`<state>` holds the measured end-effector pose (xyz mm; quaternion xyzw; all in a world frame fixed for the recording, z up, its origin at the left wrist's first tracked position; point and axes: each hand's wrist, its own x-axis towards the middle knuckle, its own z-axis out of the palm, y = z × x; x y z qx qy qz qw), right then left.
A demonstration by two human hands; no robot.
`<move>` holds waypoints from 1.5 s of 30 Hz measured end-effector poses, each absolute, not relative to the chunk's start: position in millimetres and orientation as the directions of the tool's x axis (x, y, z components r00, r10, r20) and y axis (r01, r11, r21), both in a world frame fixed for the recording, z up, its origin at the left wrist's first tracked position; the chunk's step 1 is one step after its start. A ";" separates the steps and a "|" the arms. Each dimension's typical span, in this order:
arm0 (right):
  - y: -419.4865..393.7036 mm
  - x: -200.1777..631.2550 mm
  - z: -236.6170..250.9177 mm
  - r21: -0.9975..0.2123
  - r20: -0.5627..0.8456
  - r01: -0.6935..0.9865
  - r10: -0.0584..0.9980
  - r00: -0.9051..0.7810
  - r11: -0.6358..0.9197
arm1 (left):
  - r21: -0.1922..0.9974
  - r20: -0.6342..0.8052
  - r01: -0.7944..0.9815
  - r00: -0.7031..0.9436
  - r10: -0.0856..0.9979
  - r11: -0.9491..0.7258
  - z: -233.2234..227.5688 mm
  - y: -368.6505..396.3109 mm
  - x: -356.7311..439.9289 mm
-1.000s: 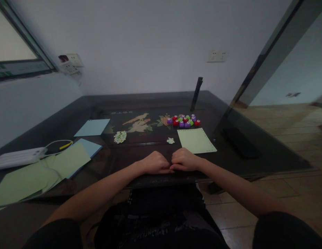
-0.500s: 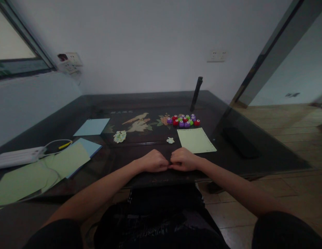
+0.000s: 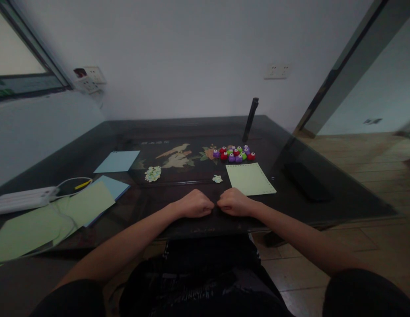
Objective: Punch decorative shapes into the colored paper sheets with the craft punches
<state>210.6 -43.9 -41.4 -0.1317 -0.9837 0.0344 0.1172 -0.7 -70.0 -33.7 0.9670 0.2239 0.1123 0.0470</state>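
Note:
My left hand (image 3: 196,204) rests as a fist on the dark table near its front edge. My right hand (image 3: 235,202) is a fist too, facing it with a narrow gap between them. Neither fist shows anything held. Just beyond the right one lies a pale green sheet of paper (image 3: 251,178) with holes along its edges. A small floral paper cutout (image 3: 217,178) sits past the gap between my hands. Farther left is a larger cluster of floral cutouts (image 3: 153,174). Behind the sheet stand several red, purple and green toy figures (image 3: 231,157), each with an eye-like top.
Upright behind the figures is a black stick-like object (image 3: 250,119). A dark phone-like slab (image 3: 306,181) lies at right. On the left are a blue sheet (image 3: 117,161), green sheets (image 3: 29,226), and a white power strip (image 3: 24,200) with a cable. A wall backs the table (image 3: 191,127).
The thumb sides of my two fists, which touched before, have drawn slightly apart and the thumbs are tucked in. Nothing on the table has moved.

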 end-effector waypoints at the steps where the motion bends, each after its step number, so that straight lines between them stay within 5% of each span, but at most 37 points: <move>1: -44.7 210.2 -40.9 -0.105 0.214 0.250 0.267 -0.940 0.963 | 0.147 0.188 0.427 0.873 0.449 -0.892 -33.4 -70.4 -0.4; 45: -49.8 205.3 -38.5 -0.113 0.174 0.247 0.264 -0.949 0.962 | 0.140 0.161 0.440 0.874 0.459 -0.887 -33.5 -73.3 5.4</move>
